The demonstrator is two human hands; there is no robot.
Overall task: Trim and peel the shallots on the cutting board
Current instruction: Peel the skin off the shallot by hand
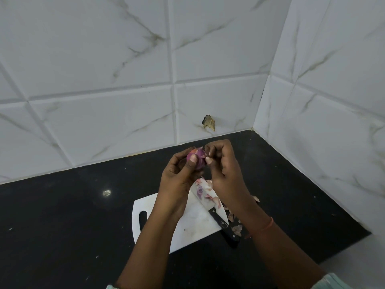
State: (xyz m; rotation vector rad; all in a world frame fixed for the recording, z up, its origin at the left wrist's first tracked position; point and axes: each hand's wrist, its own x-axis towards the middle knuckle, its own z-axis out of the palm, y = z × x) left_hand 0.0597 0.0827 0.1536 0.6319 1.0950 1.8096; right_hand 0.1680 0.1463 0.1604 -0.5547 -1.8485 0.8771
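- We see two bare hands raised above a black countertop (pixel 62 215), in a corner of white marbled wall tiles (pixel 104 59).
- The left hand (pixel 179 180) grips one purple shallot (pixel 198 158), fingers curled round it and the thumb pressed on its front.
- The right hand (pixel 224 170) touches the shallot's right side, its thumb and forefinger pinching a flap of papery skin there.
- The shallot is held in the air, above the far edge of the cutting board (pixel 191 224) and not resting on it.
- We count one white cutting board, lying on the countertop, with a slot handle at its left end.
- One knife (pixel 210 203) lies on the board, the blade pointing away from us and the black handle reaching past the board's right edge.
- Pink and purple shallot peels (pixel 203 190) lie heaped on the blade, too tangled for us to count.
- More peel scraps (pixel 236 228) lie near the knife handle on the countertop.
- One thin orange band (pixel 268 225) circles the right wrist.
- One brownish chipped mark (pixel 208 122) shows low on the back wall.
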